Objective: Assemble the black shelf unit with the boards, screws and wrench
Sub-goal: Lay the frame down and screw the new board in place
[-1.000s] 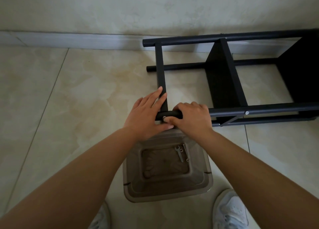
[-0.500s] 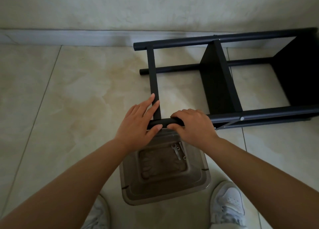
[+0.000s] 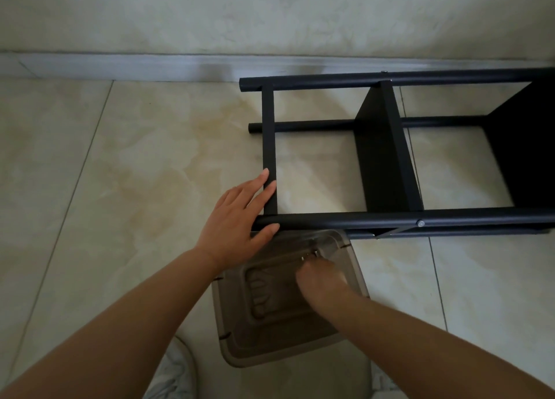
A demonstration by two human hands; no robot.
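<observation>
The black shelf unit (image 3: 387, 146) lies on its side on the tiled floor, its round poles running left to right and two boards fixed between them. My left hand (image 3: 237, 218) rests with straight fingers on the end crossbar (image 3: 269, 146) and the left tip of the near pole (image 3: 360, 220). My right hand (image 3: 321, 281) reaches down into a clear plastic bin (image 3: 255, 347), fingers curled at small metal hardware (image 3: 310, 254) on its bottom. Whether they grip a piece is hidden.
The bin stands on the floor right under the near pole's left end. A pale skirting board (image 3: 120, 68) and wall run along the back. One white shoe (image 3: 174, 371) shows left of the bin at the frame's bottom.
My right hand let go of the near pole's end and dropped into the bin. My left hand stayed on the crossbar and pole. The view shifted slightly left.
</observation>
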